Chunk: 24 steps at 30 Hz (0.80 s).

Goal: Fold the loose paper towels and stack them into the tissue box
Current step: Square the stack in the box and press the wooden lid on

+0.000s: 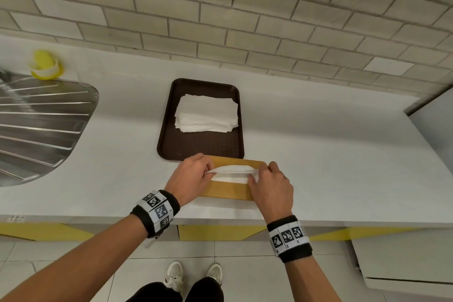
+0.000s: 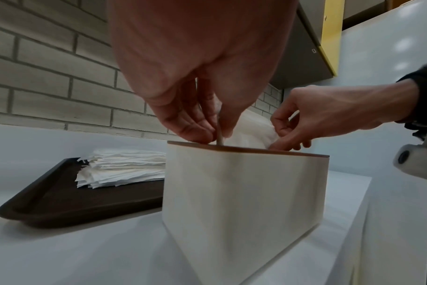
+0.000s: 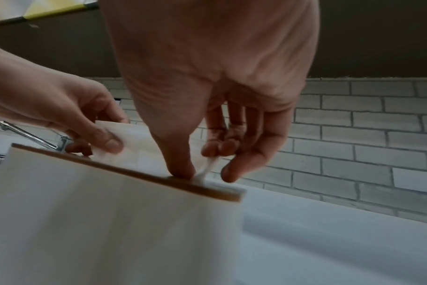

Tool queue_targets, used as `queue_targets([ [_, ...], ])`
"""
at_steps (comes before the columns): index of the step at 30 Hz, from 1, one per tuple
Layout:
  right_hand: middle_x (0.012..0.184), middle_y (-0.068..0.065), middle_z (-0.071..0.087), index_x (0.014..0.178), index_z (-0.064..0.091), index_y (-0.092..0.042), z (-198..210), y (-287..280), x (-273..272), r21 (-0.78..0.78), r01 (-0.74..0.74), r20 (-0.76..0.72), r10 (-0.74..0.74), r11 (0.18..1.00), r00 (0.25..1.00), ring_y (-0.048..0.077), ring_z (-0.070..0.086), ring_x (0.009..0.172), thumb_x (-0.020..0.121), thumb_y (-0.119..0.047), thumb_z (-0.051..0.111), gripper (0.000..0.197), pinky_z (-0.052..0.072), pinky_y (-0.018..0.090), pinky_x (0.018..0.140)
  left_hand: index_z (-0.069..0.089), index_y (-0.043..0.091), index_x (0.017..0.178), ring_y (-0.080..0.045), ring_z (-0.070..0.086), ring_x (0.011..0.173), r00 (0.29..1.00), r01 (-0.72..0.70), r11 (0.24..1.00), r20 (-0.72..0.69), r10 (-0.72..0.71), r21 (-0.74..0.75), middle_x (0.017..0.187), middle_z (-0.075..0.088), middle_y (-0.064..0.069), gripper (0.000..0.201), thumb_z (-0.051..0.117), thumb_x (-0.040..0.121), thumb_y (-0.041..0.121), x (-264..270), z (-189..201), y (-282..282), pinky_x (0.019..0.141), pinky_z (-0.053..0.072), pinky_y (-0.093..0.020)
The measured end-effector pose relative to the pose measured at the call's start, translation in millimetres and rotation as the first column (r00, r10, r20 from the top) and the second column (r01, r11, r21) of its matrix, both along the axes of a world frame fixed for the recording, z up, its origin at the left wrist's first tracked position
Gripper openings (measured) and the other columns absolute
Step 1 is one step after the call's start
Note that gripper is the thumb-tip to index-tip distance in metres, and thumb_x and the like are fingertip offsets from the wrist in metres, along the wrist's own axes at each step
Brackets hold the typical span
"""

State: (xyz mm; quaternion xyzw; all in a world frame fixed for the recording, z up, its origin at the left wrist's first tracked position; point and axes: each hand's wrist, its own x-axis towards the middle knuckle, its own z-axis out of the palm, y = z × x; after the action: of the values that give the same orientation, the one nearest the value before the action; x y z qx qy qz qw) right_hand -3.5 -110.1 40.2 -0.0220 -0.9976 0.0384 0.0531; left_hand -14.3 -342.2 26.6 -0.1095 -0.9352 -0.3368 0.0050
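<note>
A: What's the layout, big things first?

B: A white counter (image 1: pixel 318 154) runs under a tiled wall (image 1: pixel 245 19). At far left sits a steel draining board (image 1: pixel 36 125) with a yellow object (image 1: pixel 45 65) behind it. Mid-counter lies a dark tray (image 1: pixel 203 142), and the tissue box (image 1: pixel 228 191) stands at the near edge, just in front of the tray — touching it or not, I can't tell.

A: And the hands?

B: Both are on top of the box. The left hand (image 1: pixel 188 179) pinches the left end of 1 paper towel (image 1: pixel 232 169), and the right hand (image 1: pixel 269 185) pinches its right end, thumb pressed against the wooden lid (image 3: pixel 134 173). The towel stands up out of the slot in the lid, folded into a long narrow strip.

A: How far along is the job?

B: Partway, I'd judge. White paper shows inside the slot under the held towel, so some seems to be in already. But a stack of towels (image 1: pixel 207 114) lies on the far half of the tray, a good many sheets with ragged edges, so most of the work looks left.

A: Anything in the way?

B: Only the narrow slot — the towel has to go in edge-on between 2 sets of fingers. The tray sits close behind, though nothing blocks the reach to it.
</note>
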Motion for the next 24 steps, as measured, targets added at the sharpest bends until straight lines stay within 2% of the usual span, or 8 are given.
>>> queue_targets([
  [4, 0.111, 0.011, 0.062, 0.127, 0.051, -0.008, -1.7, -13.5, 0.1, -0.055, 0.18, 0.033, -0.179, 0.982, 0.983, 0.032, 0.073, 0.088, 0.101, -0.026, 0.066, 0.036, 0.049, 0.036, 0.062, 0.065, 0.024, 0.091, -0.009, 0.058, 0.078, 1.0, -0.012, 0.999, -0.001, 0.012, 0.033, 0.095, 0.06, 0.011, 0.012, 0.072, 0.101, 0.024, 5.5, -0.2, 6.2, 0.071, 0.052, -0.027],
  [7, 0.107, 0.01, 0.068, 0.122, 0.058, -0.01, -5.6, -6.0, -3.6, -0.111, 0.138, 0.105, -0.127, 0.984, 0.986, 0.033, 0.071, 0.092, 0.107, -0.015, 0.059, 0.016, 0.052, 0.038, 0.073, 0.068, 0.021, 0.094, -0.007, 0.058, 0.079, 1.0, -0.011, 0.999, 0.016, 0.01, 0.043, 0.096, 0.059, 0.011, 0.01, 0.073, 0.099, 0.014, 4.5, -1.7, 3.3, 0.073, 0.049, -0.022],
  [10, 0.095, 0.001, 0.073, 0.108, 0.072, -0.017, -1.2, 16.9, -7.3, -0.337, 0.051, 0.116, -0.012, 0.94, 0.993, 0.021, 0.069, 0.087, 0.103, -0.021, 0.073, 0.006, 0.05, 0.029, 0.075, 0.074, 0.019, 0.092, -0.005, 0.057, 0.078, 0.999, -0.017, 0.997, 0.042, 0.014, 0.075, 0.092, 0.059, 0.007, 0.01, 0.075, 0.098, 0.012, -1.8, -0.7, -8.1, 0.072, 0.045, -0.021],
  [12, 0.089, -0.006, 0.072, 0.098, 0.079, -0.024, -4.0, 37.3, -9.3, -0.521, -0.028, 0.055, 0.067, 0.853, 0.996, 0.007, 0.066, 0.083, 0.096, -0.018, 0.081, 0.007, 0.048, 0.02, 0.076, 0.078, 0.021, 0.093, -0.005, 0.059, 0.081, 0.999, 0.001, 0.995, 0.042, -0.006, 0.101, 0.092, 0.061, 0.007, 0.011, 0.076, 0.098, 0.011, -6.5, -1.9, -16.6, 0.073, 0.047, -0.02],
  [15, 0.093, -0.008, 0.066, 0.095, 0.077, -0.037, -22.5, 49.5, -2.3, -0.681, -0.091, -0.021, 0.104, 0.727, 0.994, 0.006, 0.063, 0.089, 0.098, -0.02, 0.08, 0.018, 0.046, 0.024, 0.079, 0.083, 0.023, 0.098, -0.004, 0.061, 0.087, 0.999, -0.004, 0.983, 0.039, -0.003, 0.184, 0.095, 0.063, 0.009, 0.01, 0.079, 0.096, 0.015, -8.7, -9.5, -22.4, 0.079, 0.05, -0.023],
  [19, 0.125, -0.019, 0.071, 0.103, 0.075, -0.034, -40.1, 34.8, 11.2, -0.846, -0.04, -0.028, 0.03, 0.531, 0.999, 0.007, 0.052, 0.127, 0.107, -0.036, 0.066, 0.01, 0.046, 0.033, 0.099, 0.081, 0.043, 0.102, -0.014, 0.055, 0.115, 0.994, -0.068, 0.931, 0.1, 0.034, 0.358, 0.109, 0.071, 0.02, 0.008, 0.075, 0.098, 0.04, -3.9, -24.3, -20.6, 0.099, 0.046, -0.038],
  [22, 0.109, -0.013, 0.074, 0.105, 0.073, -0.027, -43.2, 20.0, 10.2, -0.951, 0.004, -0.004, -0.027, 0.31, 1.0, 0.01, 0.064, 0.107, 0.112, -0.029, 0.059, 0.015, 0.051, 0.037, 0.09, 0.077, 0.051, 0.108, -0.008, 0.045, 0.127, 0.98, -0.155, 0.904, 0.176, 0.091, 0.399, 0.11, 0.069, 0.015, 0.018, 0.066, 0.098, 0.06, 1.7, -33.2, -18.6, 0.112, 0.04, -0.049],
  [24, 0.108, -0.011, 0.074, 0.108, 0.073, -0.029, -43.1, 13.4, 4.0, -0.971, 0.038, 0.02, -0.077, 0.236, 0.997, 0.01, 0.066, 0.1, 0.112, -0.028, 0.059, 0.014, 0.051, 0.033, 0.089, 0.075, 0.051, 0.101, -0.001, 0.045, 0.127, 0.966, -0.239, 0.873, 0.194, 0.17, 0.426, 0.111, 0.065, 0.009, 0.011, 0.067, 0.098, 0.058, 3.3, -36.7, -16.0, 0.116, 0.04, -0.05],
])
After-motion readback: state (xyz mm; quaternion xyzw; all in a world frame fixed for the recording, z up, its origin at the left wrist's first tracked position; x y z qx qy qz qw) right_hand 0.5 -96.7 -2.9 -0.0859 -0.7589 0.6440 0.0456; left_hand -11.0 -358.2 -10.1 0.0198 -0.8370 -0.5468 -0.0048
